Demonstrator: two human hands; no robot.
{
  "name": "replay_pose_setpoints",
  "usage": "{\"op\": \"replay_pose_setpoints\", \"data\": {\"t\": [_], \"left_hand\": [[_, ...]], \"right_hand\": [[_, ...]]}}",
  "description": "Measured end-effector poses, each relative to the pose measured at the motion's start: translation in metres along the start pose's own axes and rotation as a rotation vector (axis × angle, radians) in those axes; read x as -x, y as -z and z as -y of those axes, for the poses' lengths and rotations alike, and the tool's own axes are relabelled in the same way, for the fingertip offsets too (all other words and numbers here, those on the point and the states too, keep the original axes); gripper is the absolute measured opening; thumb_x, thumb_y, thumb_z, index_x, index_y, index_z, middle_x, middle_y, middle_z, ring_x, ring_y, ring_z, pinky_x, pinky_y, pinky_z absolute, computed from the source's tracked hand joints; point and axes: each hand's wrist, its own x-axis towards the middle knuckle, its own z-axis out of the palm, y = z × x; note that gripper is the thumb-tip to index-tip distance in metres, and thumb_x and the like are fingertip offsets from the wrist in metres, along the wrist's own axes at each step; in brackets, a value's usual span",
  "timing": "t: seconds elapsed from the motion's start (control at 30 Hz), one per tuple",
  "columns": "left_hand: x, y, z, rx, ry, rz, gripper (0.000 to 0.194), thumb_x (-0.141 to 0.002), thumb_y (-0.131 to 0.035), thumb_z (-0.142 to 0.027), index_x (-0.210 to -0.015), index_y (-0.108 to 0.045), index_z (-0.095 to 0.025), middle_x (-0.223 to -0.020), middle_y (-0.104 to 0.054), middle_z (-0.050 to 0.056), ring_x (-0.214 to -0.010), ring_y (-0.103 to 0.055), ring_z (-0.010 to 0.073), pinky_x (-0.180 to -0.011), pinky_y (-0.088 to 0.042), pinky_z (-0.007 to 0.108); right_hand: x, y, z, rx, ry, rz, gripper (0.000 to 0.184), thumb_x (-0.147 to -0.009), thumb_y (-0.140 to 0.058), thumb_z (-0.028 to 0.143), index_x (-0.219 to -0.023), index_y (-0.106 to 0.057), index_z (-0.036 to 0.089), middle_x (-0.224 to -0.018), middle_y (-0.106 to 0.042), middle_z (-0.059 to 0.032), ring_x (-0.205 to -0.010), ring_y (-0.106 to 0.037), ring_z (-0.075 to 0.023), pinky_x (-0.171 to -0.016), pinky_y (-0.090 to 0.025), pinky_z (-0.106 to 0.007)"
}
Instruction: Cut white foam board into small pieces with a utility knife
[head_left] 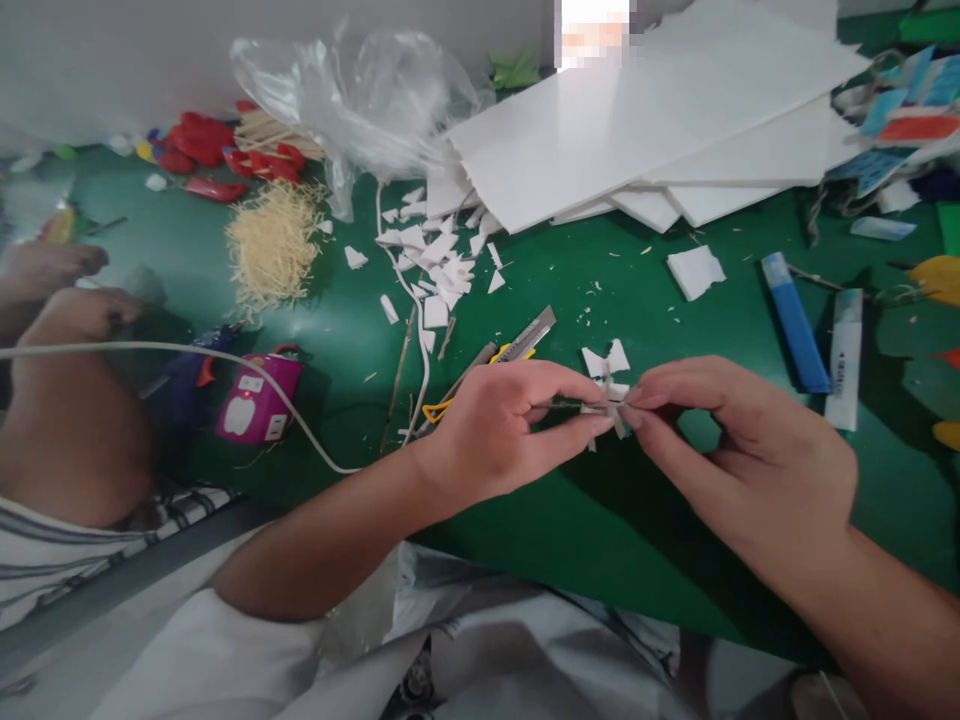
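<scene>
Over green table [525, 525]; grey wall [150, 60] beyond; left hand [506, 425], right hand [765, 455] pinching, seemingly, thin strip [615, 410].

Illumination is moderate, strongest at the far edge of the green table [750, 320] and dimmer along the near edge. Glare whitens the sheets [600, 140] at the far edge, beneath a pixelated block. A dark shadow extends below the right hand [787, 460] toward the near edge. Wide-angle distortion stretches the periphery. The held piece [616, 391] lacks sharp detail.
</scene>
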Motion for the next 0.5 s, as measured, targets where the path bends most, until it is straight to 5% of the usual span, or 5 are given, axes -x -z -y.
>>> {"op": "replay_pose_setpoints", "data": {"t": [0.13,0.2,0.27,0.37,0.5], "left_hand": [[-0.003,0.005,0.001,0.064,0.053,0.002,0.013,-0.085,-0.074,-0.03,-0.083,-0.076,-0.017,-0.057,-0.06,-0.004,-0.045,-0.04,0.0061,-0.043,-0.032,0.02],[-0.003,0.008,0.003,0.074,0.042,-0.005,0.02,-0.086,-0.074,-0.035,-0.092,-0.075,-0.016,-0.062,-0.064,-0.003,-0.051,-0.051,0.0086,-0.049,-0.042,0.021],[-0.001,0.007,0.007,0.058,-0.051,-0.059,0.026,-0.088,-0.073,-0.037,-0.103,-0.073,-0.016,-0.082,-0.074,0.004,-0.073,-0.068,0.0151,-0.07,-0.056,0.026],[0.003,-0.001,0.012,0.126,-0.243,-0.197,0.03,-0.095,-0.066,-0.037,-0.117,-0.068,-0.017,-0.117,-0.076,0.013,-0.109,-0.071,0.0231,-0.103,-0.055,0.04],[0.009,-0.018,0.009,0.427,-0.146,-0.141,0.032,-0.102,-0.057,-0.043,-0.121,-0.065,-0.018,-0.118,-0.075,0.012,-0.108,-0.072,0.0211,-0.091,-0.06,0.033]], "right_hand": [[0.0,0.001,0.0,-0.03,-0.054,-0.045,0.017,-0.091,-0.066,0.012,-0.089,-0.062,0.028,-0.084,-0.076,0.0017,-0.071,-0.071,-0.0142,-0.061,-0.058,-0.029],[-0.001,0.002,-0.001,-0.027,-0.011,-0.007,0.016,-0.092,-0.064,0.012,-0.09,-0.063,0.028,-0.084,-0.076,0.0016,-0.073,-0.073,-0.0145,-0.061,-0.058,-0.028],[-0.001,0.003,-0.002,-0.012,0.085,0.048,0.017,-0.092,-0.063,0.011,-0.093,-0.064,0.028,-0.085,-0.077,0.0006,-0.075,-0.074,-0.0147,-0.061,-0.059,-0.027],[-0.001,0.002,-0.002,0.03,0.227,0.107,0.017,-0.092,-0.061,0.011,-0.096,-0.065,0.027,-0.091,-0.079,-0.0021,-0.076,-0.075,-0.0152,-0.061,-0.06,-0.027],[0.0,0.0,-0.001,0.147,0.359,0.128,0.017,-0.094,-0.059,0.013,-0.093,-0.068,0.027,-0.09,-0.081,-0.0015,-0.07,-0.075,-0.0162,-0.054,-0.058,-0.029]]}}
